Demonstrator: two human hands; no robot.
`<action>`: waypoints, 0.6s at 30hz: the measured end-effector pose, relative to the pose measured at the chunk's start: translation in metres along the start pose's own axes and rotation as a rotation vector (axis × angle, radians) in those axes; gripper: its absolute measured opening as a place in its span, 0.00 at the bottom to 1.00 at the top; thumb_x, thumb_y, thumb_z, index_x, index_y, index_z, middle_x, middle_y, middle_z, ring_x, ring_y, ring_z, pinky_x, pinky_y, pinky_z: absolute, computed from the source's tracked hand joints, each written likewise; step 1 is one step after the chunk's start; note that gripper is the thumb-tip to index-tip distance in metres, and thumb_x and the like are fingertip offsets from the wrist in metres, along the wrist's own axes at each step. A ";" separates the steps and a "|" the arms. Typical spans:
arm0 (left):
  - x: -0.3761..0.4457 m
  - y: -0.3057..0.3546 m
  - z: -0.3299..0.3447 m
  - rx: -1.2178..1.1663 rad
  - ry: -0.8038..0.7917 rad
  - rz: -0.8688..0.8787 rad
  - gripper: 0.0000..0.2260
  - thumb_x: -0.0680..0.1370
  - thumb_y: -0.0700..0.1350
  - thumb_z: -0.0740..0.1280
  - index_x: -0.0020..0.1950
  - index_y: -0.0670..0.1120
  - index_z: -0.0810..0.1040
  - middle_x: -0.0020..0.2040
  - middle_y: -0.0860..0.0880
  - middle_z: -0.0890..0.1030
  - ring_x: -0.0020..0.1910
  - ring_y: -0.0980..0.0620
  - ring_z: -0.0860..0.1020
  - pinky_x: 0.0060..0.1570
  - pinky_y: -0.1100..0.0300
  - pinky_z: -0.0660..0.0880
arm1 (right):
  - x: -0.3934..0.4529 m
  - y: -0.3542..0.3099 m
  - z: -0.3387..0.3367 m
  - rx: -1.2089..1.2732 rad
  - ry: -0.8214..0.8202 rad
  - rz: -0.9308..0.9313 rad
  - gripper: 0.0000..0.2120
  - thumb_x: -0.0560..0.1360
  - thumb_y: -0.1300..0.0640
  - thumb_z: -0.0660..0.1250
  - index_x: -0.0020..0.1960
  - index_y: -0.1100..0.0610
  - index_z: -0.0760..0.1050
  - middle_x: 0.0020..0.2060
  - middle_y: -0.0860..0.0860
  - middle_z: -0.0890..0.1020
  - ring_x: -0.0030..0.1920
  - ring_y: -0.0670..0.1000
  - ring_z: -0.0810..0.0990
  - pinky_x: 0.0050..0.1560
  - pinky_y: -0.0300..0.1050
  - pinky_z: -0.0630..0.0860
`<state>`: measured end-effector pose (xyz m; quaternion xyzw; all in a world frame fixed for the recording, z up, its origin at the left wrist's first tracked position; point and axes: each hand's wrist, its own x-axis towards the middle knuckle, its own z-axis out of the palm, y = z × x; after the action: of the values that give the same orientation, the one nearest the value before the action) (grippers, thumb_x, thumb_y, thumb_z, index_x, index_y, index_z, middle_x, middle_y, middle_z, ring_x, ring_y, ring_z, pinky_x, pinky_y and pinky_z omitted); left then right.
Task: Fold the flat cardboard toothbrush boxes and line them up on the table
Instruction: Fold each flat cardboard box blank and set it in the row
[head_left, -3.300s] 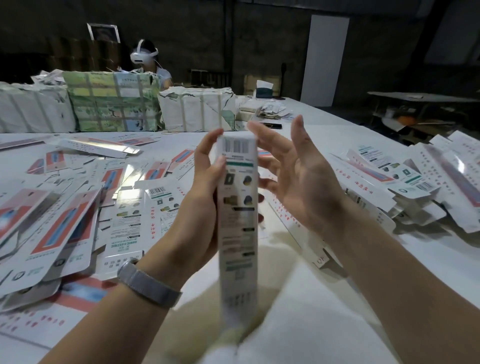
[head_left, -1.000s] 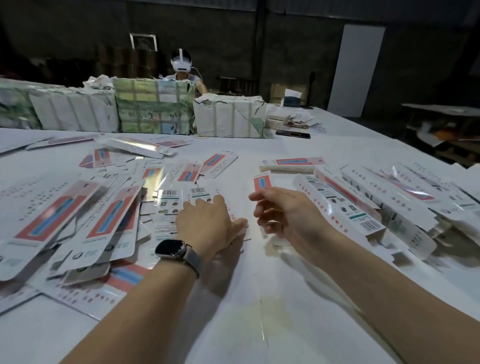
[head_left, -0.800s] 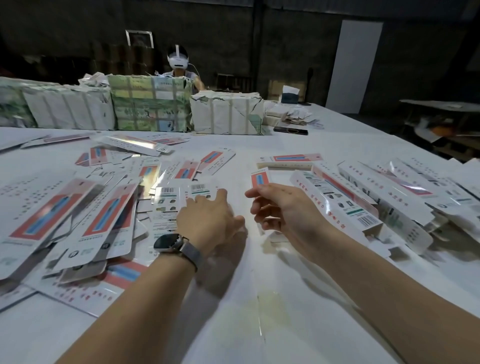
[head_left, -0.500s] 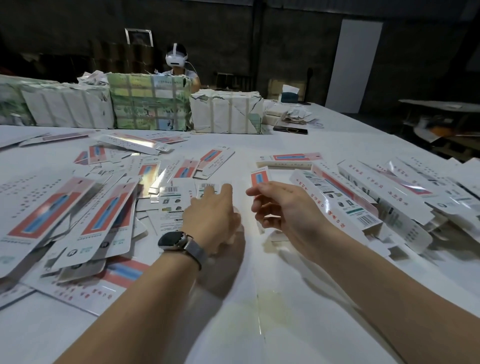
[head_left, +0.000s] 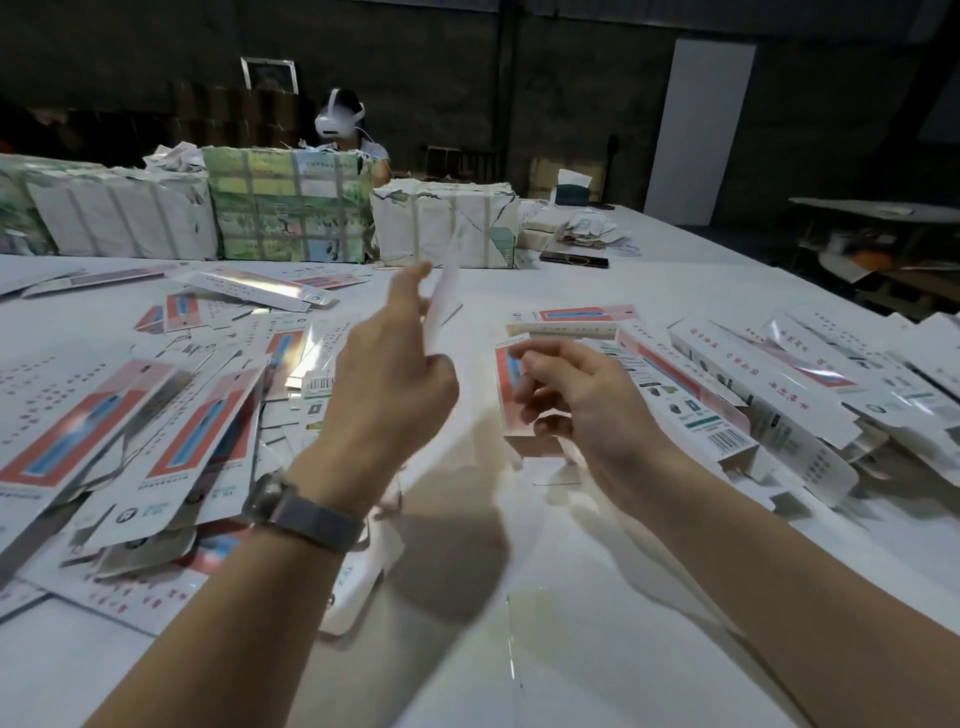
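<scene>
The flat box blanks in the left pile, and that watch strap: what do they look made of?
Flat box blanks: apparently thin printed card with a glossy coat; they lie flat, overlap, and catch glare. Watch strap on the left wrist: grey, with a dull sheen; metal mesh or woven fabric, too blurred to tell.

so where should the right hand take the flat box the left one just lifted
Take the flat box by its upper free end, coming from the right. It stands nearly edge-on in the left hand, whose grip covers the lower part; the right hand holds nothing.
</scene>
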<state>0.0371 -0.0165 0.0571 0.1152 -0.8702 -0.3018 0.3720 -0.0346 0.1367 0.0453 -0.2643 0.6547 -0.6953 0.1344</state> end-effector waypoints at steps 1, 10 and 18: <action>0.001 0.005 -0.004 -0.227 -0.006 -0.059 0.32 0.75 0.32 0.65 0.75 0.56 0.64 0.59 0.59 0.77 0.46 0.54 0.80 0.33 0.66 0.75 | 0.001 -0.001 -0.002 -0.057 0.029 -0.074 0.07 0.80 0.59 0.65 0.54 0.50 0.79 0.36 0.51 0.78 0.33 0.47 0.76 0.32 0.37 0.73; -0.017 0.027 0.009 -1.067 -0.589 -0.260 0.33 0.73 0.25 0.54 0.60 0.61 0.77 0.45 0.50 0.85 0.46 0.50 0.85 0.39 0.55 0.82 | -0.006 -0.013 -0.021 -0.453 0.185 -0.497 0.24 0.75 0.48 0.68 0.69 0.41 0.67 0.39 0.46 0.73 0.41 0.51 0.80 0.41 0.50 0.83; -0.022 0.027 0.018 -1.217 -0.736 -0.280 0.21 0.78 0.58 0.58 0.68 0.53 0.77 0.50 0.49 0.85 0.46 0.49 0.85 0.45 0.53 0.82 | -0.010 -0.016 -0.019 -0.406 0.133 -0.411 0.21 0.79 0.48 0.66 0.71 0.48 0.71 0.40 0.49 0.77 0.45 0.50 0.82 0.41 0.47 0.82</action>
<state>0.0404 0.0220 0.0515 -0.1109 -0.5939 -0.7968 0.0109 -0.0338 0.1593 0.0590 -0.3665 0.7206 -0.5786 -0.1081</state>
